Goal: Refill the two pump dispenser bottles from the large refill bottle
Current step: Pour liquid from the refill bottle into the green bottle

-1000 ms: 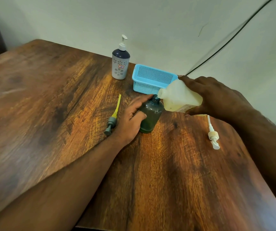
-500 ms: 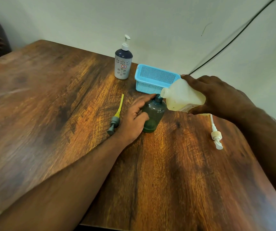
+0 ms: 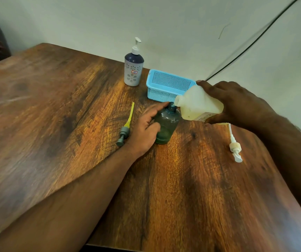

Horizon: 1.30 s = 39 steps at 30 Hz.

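Two hands busy here: right hand grips the big refill bottle, tipped so its mouth meets the neck of the green bottle, which the left hand wraps round on the bench. Both loose pumps lie either side; second dispenser stands beside the blue basket.

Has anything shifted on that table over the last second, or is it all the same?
Nothing visibly changed. The right hand still tips the refill bottle over the green bottle, which the left hand still steadies. Both loose pumps, the basket and the white dispenser stayed put.
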Motion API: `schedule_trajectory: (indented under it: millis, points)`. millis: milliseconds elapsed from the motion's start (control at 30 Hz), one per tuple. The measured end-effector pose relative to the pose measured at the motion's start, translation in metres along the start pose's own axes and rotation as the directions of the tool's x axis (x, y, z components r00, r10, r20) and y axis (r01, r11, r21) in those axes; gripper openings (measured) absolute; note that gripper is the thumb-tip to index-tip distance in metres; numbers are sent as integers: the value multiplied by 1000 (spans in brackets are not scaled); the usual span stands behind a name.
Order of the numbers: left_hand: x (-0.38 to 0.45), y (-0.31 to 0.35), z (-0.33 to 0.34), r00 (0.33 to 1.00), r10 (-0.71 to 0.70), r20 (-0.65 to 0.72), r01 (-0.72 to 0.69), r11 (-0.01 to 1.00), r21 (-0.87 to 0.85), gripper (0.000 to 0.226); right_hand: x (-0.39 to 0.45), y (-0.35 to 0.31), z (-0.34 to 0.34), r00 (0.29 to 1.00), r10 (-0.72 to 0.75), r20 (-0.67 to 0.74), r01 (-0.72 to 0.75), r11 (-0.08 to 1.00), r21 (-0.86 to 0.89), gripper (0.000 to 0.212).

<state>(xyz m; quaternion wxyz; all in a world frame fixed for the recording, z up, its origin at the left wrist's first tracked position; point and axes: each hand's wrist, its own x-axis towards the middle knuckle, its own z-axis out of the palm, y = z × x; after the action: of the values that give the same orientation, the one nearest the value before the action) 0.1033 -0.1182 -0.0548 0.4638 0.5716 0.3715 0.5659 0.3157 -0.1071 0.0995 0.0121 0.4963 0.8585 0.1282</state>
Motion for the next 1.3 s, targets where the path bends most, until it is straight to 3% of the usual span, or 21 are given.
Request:
schedule_trajectory:
  millis: [1300]
  points:
    - [1, -3, -1, 1000, 15, 11, -15, 1000, -11, 71, -2, -6, -7, 998, 16, 55, -16, 1000, 2, 101]
